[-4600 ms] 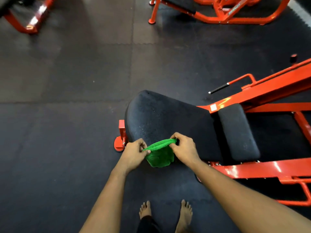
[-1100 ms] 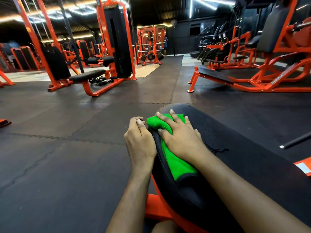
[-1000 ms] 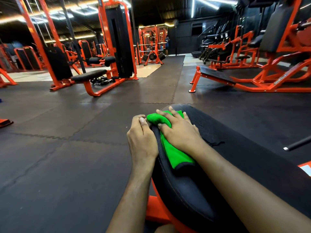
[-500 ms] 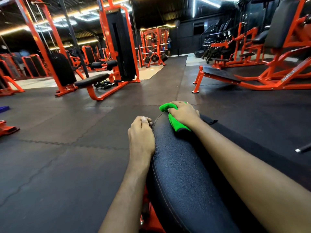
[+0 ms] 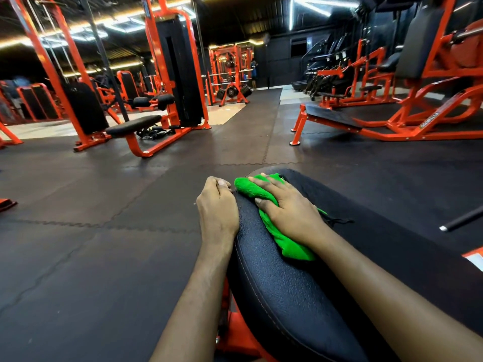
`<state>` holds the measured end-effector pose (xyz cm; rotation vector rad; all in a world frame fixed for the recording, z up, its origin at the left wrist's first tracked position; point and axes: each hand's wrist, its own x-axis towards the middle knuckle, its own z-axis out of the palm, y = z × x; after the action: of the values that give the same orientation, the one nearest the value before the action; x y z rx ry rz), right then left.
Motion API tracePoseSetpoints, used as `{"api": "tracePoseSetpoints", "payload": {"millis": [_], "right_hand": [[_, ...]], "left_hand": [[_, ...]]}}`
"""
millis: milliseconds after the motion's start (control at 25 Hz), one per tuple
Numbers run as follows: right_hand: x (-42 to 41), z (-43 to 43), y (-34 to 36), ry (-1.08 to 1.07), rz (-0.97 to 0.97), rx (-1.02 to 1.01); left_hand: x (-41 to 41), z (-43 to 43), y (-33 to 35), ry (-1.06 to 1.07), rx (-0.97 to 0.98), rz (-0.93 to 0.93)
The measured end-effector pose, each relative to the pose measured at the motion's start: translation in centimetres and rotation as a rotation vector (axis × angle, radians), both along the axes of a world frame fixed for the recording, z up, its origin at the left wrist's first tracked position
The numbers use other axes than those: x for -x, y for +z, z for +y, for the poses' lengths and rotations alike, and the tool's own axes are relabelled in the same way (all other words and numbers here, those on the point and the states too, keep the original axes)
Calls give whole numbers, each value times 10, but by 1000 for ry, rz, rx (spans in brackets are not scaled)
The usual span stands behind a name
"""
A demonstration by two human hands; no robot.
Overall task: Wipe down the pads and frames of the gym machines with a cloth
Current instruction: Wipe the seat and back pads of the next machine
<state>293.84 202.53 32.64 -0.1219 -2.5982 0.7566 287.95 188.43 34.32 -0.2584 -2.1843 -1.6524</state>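
The right hand point(image 5: 287, 210) lies flat on a green cloth point(image 5: 290, 248), pressing it onto the rounded top of a black pad point(image 5: 287, 296), with its fingers point(image 5: 271, 182) spread near the pad's far end. The left hand point(image 5: 218, 207) grips the pad's left edge, knuckles curled and thumb on top. An orange frame point(image 5: 235, 333) shows beneath the pad. Dark rubber floor tiles point(image 5: 104, 257) stretch out towards an orange cable machine point(image 5: 177, 74) on the left and a low orange-legged bench point(image 5: 332, 117) on the right.
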Motion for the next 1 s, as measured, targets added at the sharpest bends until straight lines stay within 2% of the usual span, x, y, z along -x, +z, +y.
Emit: {"api": "tracePoseSetpoints", "payload": {"millis": [440,840,1000], "right_hand": [[95,51,11,-136,-102,98],[135,119,11,-306,-246,252],[128,110,6,-213,-163,204]], "left_hand": [[1,-1,1,24,198,30],[4,0,1,-47,140,2],[10,0,-2,-61,49,-4]]}}
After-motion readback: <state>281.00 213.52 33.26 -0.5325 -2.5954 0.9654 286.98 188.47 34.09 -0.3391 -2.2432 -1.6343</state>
